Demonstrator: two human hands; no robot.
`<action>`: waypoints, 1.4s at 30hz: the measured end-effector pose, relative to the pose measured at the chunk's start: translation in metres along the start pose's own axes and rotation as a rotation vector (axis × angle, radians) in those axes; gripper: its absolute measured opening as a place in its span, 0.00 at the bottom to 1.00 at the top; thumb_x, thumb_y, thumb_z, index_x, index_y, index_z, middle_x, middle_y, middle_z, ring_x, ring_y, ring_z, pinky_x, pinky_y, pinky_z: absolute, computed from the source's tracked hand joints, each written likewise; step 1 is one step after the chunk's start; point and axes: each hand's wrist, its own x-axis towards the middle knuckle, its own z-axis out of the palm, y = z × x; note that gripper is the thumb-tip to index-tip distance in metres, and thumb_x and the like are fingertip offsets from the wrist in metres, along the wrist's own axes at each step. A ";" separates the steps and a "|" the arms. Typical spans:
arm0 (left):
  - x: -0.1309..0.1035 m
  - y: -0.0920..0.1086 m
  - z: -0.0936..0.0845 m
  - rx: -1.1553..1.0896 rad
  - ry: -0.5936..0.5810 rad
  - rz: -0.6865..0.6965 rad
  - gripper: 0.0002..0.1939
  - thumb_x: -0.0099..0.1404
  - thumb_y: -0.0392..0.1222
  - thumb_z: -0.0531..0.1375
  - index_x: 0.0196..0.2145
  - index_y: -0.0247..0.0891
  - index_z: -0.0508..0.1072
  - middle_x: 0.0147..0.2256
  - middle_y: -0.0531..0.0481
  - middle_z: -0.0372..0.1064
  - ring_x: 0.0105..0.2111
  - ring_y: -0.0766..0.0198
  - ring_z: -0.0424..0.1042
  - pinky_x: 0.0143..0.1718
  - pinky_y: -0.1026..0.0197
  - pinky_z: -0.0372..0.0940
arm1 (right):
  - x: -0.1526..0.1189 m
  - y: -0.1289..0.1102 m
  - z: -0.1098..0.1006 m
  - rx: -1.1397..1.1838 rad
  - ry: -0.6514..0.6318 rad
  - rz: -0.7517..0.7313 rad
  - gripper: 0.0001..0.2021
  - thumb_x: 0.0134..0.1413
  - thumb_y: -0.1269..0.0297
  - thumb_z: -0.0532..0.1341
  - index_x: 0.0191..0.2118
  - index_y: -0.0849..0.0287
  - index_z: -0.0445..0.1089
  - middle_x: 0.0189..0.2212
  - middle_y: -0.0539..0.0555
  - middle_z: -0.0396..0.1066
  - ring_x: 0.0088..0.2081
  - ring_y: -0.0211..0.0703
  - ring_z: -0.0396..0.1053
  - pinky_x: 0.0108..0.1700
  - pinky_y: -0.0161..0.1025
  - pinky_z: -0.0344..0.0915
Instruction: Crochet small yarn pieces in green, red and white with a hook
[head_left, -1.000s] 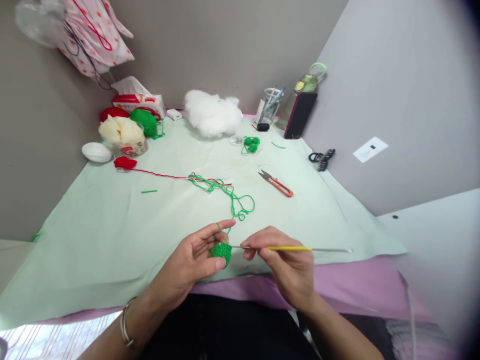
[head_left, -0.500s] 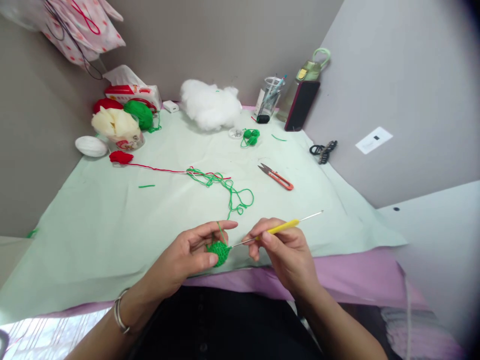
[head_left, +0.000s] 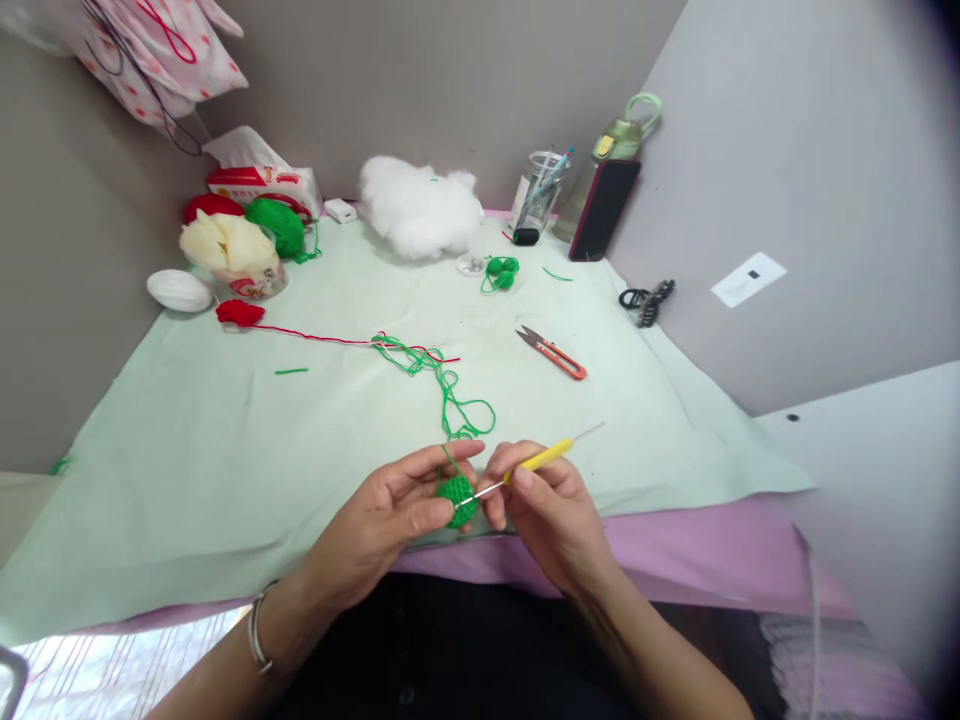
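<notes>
Between thumb and fingers, my left hand (head_left: 409,505) pinches a small green crochet piece (head_left: 459,490). A strand of green yarn (head_left: 466,405) runs from its raised index finger to a loose tangle on the table. My right hand (head_left: 551,505) grips a double-ended crochet hook (head_left: 544,457) by the yellow handle. The hook's near metal end lies across the front of the green piece, its tip close to my left thumb. Its other thin end points up and to the right. Whether the hook passes through a stitch is too small to make out.
Orange thread snips (head_left: 555,355) lie beyond my right hand. At the back are white stuffing (head_left: 420,205), a clear cup of pens (head_left: 538,190) and a phone (head_left: 605,212) leaning on a bottle. Yarn balls (head_left: 276,228) and a tissue box (head_left: 262,188) stand back left.
My left hand has moved slightly right with the green piece, and my right hand slightly left. The hook's near end now crosses the piece instead of touching its edge. The yarn loops shifted.
</notes>
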 end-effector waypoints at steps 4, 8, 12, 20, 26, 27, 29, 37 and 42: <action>0.002 -0.003 0.002 0.099 0.081 0.062 0.26 0.60 0.39 0.74 0.56 0.53 0.80 0.44 0.52 0.76 0.47 0.62 0.73 0.54 0.60 0.65 | -0.004 0.003 0.001 -0.424 -0.031 -0.354 0.08 0.68 0.62 0.64 0.45 0.49 0.83 0.37 0.55 0.79 0.37 0.43 0.76 0.40 0.41 0.74; 0.000 -0.003 0.002 0.207 0.136 0.089 0.31 0.59 0.37 0.74 0.60 0.52 0.77 0.48 0.51 0.77 0.54 0.57 0.72 0.60 0.58 0.63 | -0.007 0.004 0.004 -0.671 -0.017 -0.584 0.14 0.68 0.68 0.63 0.52 0.45 0.81 0.45 0.57 0.81 0.45 0.47 0.78 0.45 0.45 0.75; -0.003 -0.001 0.007 0.250 0.159 0.089 0.31 0.59 0.35 0.74 0.59 0.52 0.78 0.48 0.51 0.75 0.53 0.57 0.73 0.59 0.59 0.65 | -0.006 0.008 0.006 -0.590 -0.010 -0.578 0.14 0.68 0.69 0.63 0.52 0.45 0.81 0.43 0.56 0.82 0.43 0.47 0.78 0.44 0.44 0.75; -0.002 0.002 0.011 0.459 0.259 0.231 0.31 0.58 0.38 0.75 0.59 0.50 0.77 0.41 0.53 0.71 0.47 0.61 0.73 0.56 0.61 0.67 | 0.004 0.012 0.003 -0.088 -0.017 -0.227 0.08 0.70 0.61 0.63 0.42 0.50 0.81 0.36 0.52 0.80 0.33 0.38 0.73 0.36 0.36 0.70; -0.001 -0.004 0.006 0.634 0.256 0.334 0.30 0.62 0.37 0.72 0.60 0.56 0.76 0.45 0.53 0.70 0.48 0.62 0.71 0.54 0.62 0.66 | 0.005 0.008 -0.001 -0.107 -0.060 -0.218 0.09 0.71 0.61 0.61 0.43 0.52 0.79 0.37 0.52 0.79 0.34 0.38 0.75 0.38 0.36 0.72; -0.001 -0.005 0.005 0.654 0.255 0.348 0.31 0.62 0.36 0.72 0.60 0.57 0.75 0.44 0.54 0.70 0.47 0.63 0.71 0.53 0.62 0.66 | 0.005 0.007 -0.001 -0.130 -0.067 -0.240 0.09 0.72 0.62 0.60 0.43 0.52 0.79 0.38 0.52 0.79 0.35 0.38 0.75 0.38 0.37 0.72; 0.000 -0.005 0.004 0.681 0.251 0.374 0.33 0.62 0.35 0.72 0.61 0.60 0.74 0.42 0.55 0.69 0.45 0.64 0.70 0.52 0.63 0.66 | 0.004 0.006 -0.001 -0.183 -0.083 -0.288 0.10 0.72 0.64 0.59 0.45 0.51 0.79 0.39 0.53 0.79 0.36 0.38 0.75 0.39 0.37 0.72; 0.001 -0.004 0.003 0.756 0.261 0.439 0.33 0.61 0.31 0.71 0.60 0.59 0.76 0.38 0.56 0.68 0.41 0.65 0.70 0.53 0.61 0.66 | 0.006 -0.011 -0.003 -0.496 -0.205 -0.418 0.10 0.73 0.67 0.57 0.45 0.54 0.77 0.39 0.55 0.80 0.40 0.41 0.76 0.41 0.39 0.75; 0.003 -0.004 0.006 0.739 0.305 0.406 0.29 0.60 0.31 0.70 0.57 0.53 0.79 0.38 0.56 0.69 0.41 0.65 0.71 0.53 0.63 0.66 | 0.003 -0.014 -0.004 -0.928 -0.294 -0.725 0.10 0.72 0.70 0.56 0.51 0.56 0.74 0.41 0.59 0.81 0.43 0.45 0.78 0.43 0.42 0.77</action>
